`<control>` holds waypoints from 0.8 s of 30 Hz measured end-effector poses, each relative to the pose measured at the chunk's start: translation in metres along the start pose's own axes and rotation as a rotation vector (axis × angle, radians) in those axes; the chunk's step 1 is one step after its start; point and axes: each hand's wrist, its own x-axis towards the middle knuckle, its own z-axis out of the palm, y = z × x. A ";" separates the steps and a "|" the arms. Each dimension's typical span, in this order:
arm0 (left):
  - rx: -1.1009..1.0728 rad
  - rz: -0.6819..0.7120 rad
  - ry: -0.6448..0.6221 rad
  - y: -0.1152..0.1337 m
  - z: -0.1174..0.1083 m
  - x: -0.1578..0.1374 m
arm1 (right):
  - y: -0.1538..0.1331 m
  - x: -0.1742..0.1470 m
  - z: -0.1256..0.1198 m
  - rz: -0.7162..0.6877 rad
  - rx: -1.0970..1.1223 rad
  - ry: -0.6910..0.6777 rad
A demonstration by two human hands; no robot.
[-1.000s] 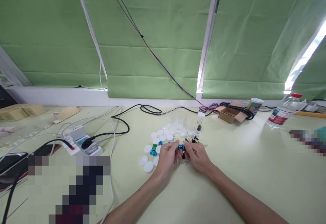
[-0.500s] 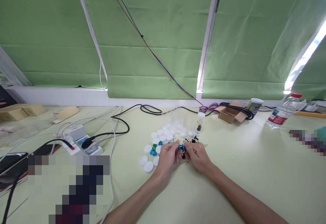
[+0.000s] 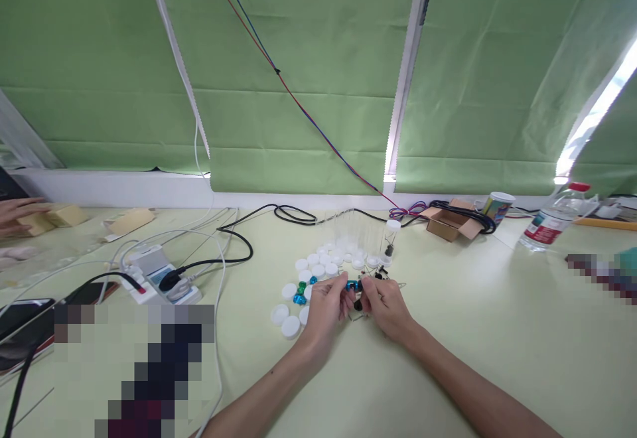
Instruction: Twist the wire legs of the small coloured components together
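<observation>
My left hand pinches one end of a small shiny blue piece with black on it. Thumb and fingers of my right hand close on the dark end of that same piece, so it bridges both hands. Below it, a small black part shows between my hands, partly covered. Beside my left hand lie small shiny blue pieces and green ones among several white round caps. Beyond my right hand are small black parts with thin wires.
Clear tubes stand behind the caps, near a white-capped one with a dark part inside. Further right are an open cardboard box, a can and a bottle. A power strip with cables and another person's hand are left.
The blue piece has turned slightly, and more black shows at its right end between my fingers. Another person's hand has come in over the yellow boxes at the far left.
</observation>
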 end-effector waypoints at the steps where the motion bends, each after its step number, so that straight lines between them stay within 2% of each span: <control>1: -0.009 0.010 0.007 0.001 0.000 0.000 | -0.001 0.000 0.000 0.000 0.005 0.001; 13: 0.014 0.079 0.011 -0.003 -0.001 0.003 | -0.004 -0.003 -0.001 -0.039 0.061 -0.071; 24: 0.026 0.014 -0.025 -0.001 -0.001 0.001 | -0.006 -0.001 -0.002 -0.036 0.061 -0.064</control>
